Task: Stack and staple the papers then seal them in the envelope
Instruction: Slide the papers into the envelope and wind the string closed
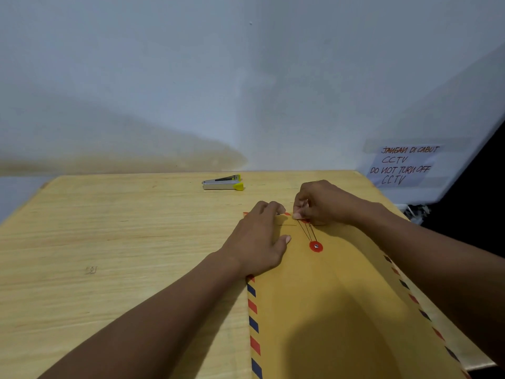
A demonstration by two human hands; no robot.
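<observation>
A brown envelope (pixel 328 310) with red and blue striped edges lies lengthwise on the wooden table (pixel 109 242), flap end away from me. A red closure disc (pixel 316 246) sits on its face, and a thin dark string (pixel 307 231) runs from it up to the flap. My right hand (pixel 325 203) pinches that string at the flap's edge. My left hand (pixel 259 239) lies flat on the envelope's upper left part, fingers spread, pressing it down. The papers are not visible. A silver stapler (pixel 222 183) with yellow ends rests near the table's far edge.
A pale wall rises right behind the table. A handwritten paper notice (pixel 401 165) about CCTV is taped to the wall at the right. The table's right edge drops off into a dark gap (pixel 470 214).
</observation>
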